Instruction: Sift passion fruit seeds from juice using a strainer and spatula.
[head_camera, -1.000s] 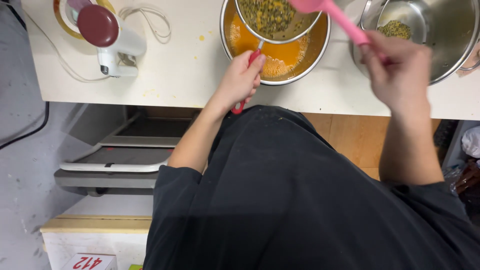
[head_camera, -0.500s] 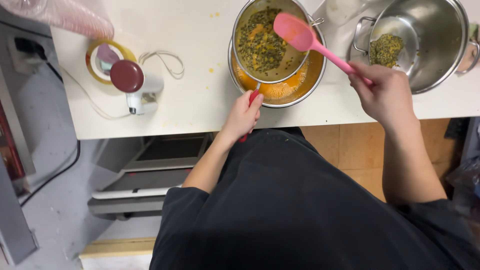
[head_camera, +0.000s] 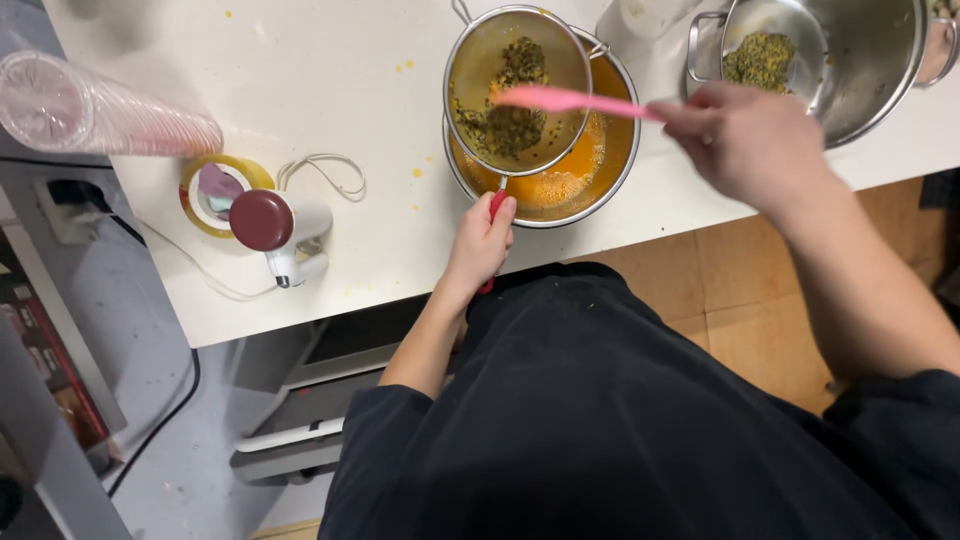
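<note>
your left hand (head_camera: 482, 238) clenched on red sieve handle (head_camera: 496, 205); sieve (head_camera: 517, 88) sits over bowl (head_camera: 612, 170) of orange juice. right hand (head_camera: 745, 140) grips pink spatula (head_camera: 570, 100). hard scrape likely tips sieve, spills seeds into juice.

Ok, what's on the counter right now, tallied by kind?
Metal bowls: 2
Strainers: 1
Pink spatulas: 1
Stacks of plastic cups: 1
Tape rolls: 1
White corded appliances: 1
Total: 7

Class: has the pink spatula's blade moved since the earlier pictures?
Yes. The pink spatula has swung down to lie nearly level across the strainer, its blade on the seed pulp, held by the right hand.
</note>
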